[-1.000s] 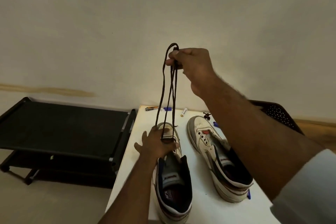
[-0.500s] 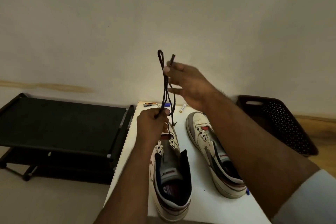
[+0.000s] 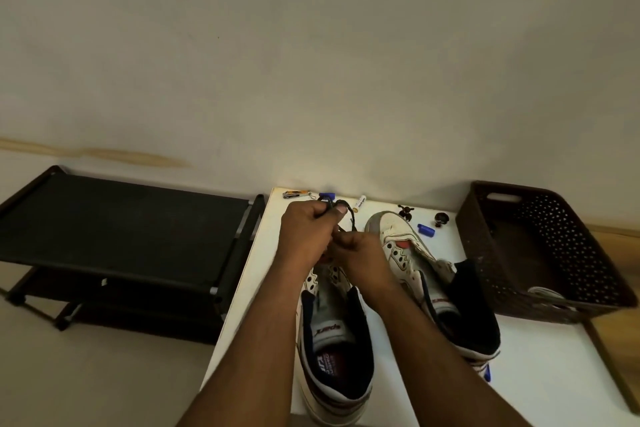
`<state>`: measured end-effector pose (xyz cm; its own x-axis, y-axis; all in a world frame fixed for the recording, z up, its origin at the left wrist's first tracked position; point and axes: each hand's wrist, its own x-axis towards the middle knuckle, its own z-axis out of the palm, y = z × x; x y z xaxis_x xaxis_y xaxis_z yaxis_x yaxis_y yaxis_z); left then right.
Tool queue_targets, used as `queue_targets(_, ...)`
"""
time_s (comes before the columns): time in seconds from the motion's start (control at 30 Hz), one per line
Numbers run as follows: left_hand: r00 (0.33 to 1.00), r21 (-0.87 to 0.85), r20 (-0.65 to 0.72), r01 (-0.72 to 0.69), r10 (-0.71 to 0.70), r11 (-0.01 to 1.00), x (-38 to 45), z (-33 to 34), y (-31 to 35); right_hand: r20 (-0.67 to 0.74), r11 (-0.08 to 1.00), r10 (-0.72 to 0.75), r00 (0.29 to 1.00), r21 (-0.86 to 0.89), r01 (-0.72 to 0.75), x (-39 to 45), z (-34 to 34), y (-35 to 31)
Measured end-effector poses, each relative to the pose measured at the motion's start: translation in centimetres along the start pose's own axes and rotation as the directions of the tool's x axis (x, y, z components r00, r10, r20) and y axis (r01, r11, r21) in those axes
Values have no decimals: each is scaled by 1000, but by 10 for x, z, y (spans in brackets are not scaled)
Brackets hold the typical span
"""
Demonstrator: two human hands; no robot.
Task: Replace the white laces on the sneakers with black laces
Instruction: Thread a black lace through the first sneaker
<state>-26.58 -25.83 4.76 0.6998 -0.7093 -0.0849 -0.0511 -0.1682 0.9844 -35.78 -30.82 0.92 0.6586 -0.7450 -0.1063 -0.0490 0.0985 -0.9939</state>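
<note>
Both hands worked over the toe of the near sneaker [image 3: 334,333] on the table [image 3: 540,367]: left hand [image 3: 306,236] and right hand [image 3: 358,253] each pinched the black lace [image 3: 352,218]. Threading the lowest eyelets seemed under way; next, a lace tip needed aiming into an eyelet.

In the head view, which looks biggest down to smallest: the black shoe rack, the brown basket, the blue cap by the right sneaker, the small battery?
1. Black shoe rack
2. Brown basket
3 and 4. Blue cap and battery: both tiny and look alike in size, so I would not rank them.
</note>
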Motion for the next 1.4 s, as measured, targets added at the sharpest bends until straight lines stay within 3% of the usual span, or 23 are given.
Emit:
queue_targets(0.1,998,71,38,-58,55,996,2,2,1,-1,999,-34,999,-19,34,1,0,0)
queue_targets(0.23,997,133,68,-38,30,990,6,-6,-6,-2,999,1,1000,42,-1,3,4,2)
queue_targets(0.3,998,177,41,45,-53,983,4,-17,-15,-44,994,34,998,107,-29,5,5,6)
queue_targets(0.4,970,290,-111,239,-216,927,-10,-31,-26,-84,989,82,993,132,-71,8,2,9)
queue_targets(0.47,954,484,-93,295,-286,824,-18,-29,-31,-71,990,89,993,116,-81,6,0,6)
queue_targets(0.57,932,564,-16,307,-362,767,-24,-17,-31,-57,996,79,995,39,-77,2,-6,0)
queue_targets(0.7,951,595,-2,251,-311,763,-20,-7,-27,-5,946,-41,999,-322,37,2,-16,-7)
queue_targets(0.77,971,584,-15,203,-240,786,-18,-7,-25,-34,913,-42,999,-407,24,5,-22,-6)
queue_targets(0.93,988,581,28,110,-154,807,-9,-5,-26,-144,979,64,988,-181,-90,7,-19,-3)
queue_targets(1.1,996,651,-48,87,-74,754,-3,-1,-30,-131,987,72,989,-136,-90,0,-18,-5)
queue_targets(1.23,994,597,-58,106,-89,795,-6,-2,-32,-266,936,20,964,-333,-111,-13,-25,8)
queue_targets(1.4,990,519,-40,134,-132,844,-10,-13,-35,-318,970,121,940,-162,-179,-32,-13,18)
